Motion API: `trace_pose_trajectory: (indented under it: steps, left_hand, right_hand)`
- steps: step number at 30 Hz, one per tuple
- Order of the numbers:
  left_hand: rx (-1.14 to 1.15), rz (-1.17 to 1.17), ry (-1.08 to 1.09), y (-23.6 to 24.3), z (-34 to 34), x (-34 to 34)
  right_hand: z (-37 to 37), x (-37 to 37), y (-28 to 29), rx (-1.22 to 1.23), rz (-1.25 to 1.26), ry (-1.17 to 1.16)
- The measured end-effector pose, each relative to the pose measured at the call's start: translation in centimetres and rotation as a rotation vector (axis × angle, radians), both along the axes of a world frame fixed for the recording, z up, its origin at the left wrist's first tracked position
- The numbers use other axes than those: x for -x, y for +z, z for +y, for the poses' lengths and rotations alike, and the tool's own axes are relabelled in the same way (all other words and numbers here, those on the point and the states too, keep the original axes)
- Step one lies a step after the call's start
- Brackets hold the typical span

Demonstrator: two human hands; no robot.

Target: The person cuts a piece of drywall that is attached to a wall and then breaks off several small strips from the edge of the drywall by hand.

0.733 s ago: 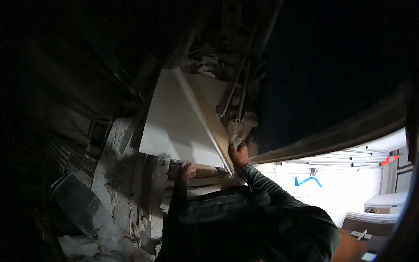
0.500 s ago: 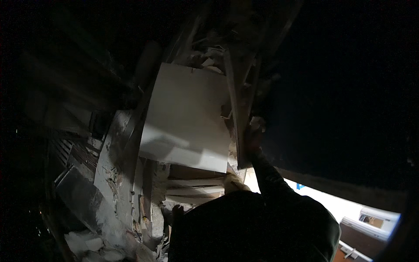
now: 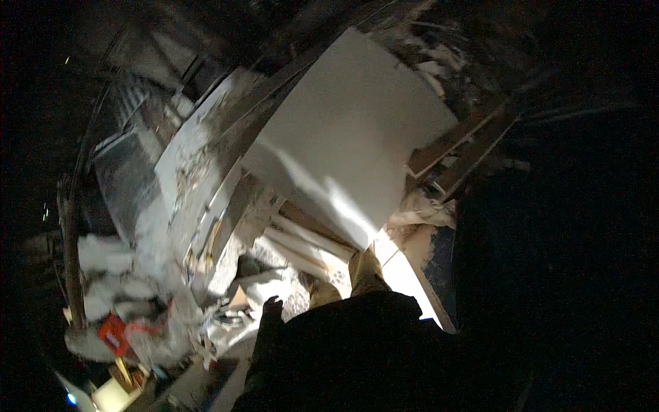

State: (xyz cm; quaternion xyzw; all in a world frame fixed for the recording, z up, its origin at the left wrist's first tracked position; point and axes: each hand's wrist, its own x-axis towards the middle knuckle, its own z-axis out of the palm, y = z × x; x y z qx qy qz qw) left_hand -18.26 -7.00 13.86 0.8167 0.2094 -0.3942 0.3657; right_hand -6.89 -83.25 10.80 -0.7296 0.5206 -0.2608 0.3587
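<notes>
My left hand (image 3: 273,307) hangs low beside my dark clothing, a near-black shape whose fingers are too dark to read. It is nearest to the pale rubble (image 3: 250,281) on the floor, and nothing shows in it. My right hand is out of sight. A large pale panel (image 3: 350,130) lies ahead of me over other debris. At its right edge rest long brown boards (image 3: 473,151), with no hand on them. My tan trouser legs (image 3: 366,271) stand at the panel's near end.
A broken whitish slab (image 3: 195,151) and a dark sheet (image 3: 127,182) lean at the left. Lower left are a red object (image 3: 113,334), crumpled plastic (image 3: 161,336) and a pale yellow box (image 3: 113,397). A bright strip of floor (image 3: 408,278) lies right of my legs.
My right arm, stretched toward a board at the panel's right, has gone out of view; that board is no longer in hand. The view has turned, and more floor clutter shows at lower left.
</notes>
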Motion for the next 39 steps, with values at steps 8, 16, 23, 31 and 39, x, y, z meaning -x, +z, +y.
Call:
trace_pose_trajectory:
  steps: [8, 16, 23, 31, 39]
  left_hand:
    - [0.033, -0.233, -0.066, -9.7, -4.9, 0.0]
    - [-0.356, -0.147, -0.47, -17.1, -16.6, -10.8]
    - [0.388, -0.152, 0.447, -29.6, -22.6, -20.9]
    - [0.19, -0.301, 0.125, -28.0, -26.2, -22.2]
    - [0.304, -0.522, 0.465, -2.1, -25.4, -25.0]
  right_hand:
    - [6.1, 9.8, -9.7, -0.339, 0.107, 0.279]
    - [13.7, 26.5, -14.3, -0.624, 0.274, 0.816]
    - [18.3, 30.3, -3.2, -0.753, 0.315, 0.285]
    - [21.9, 28.6, -1.9, -0.714, 0.259, 0.405]
    - [22.6, 20.9, -7.9, -1.405, -0.607, -0.163]
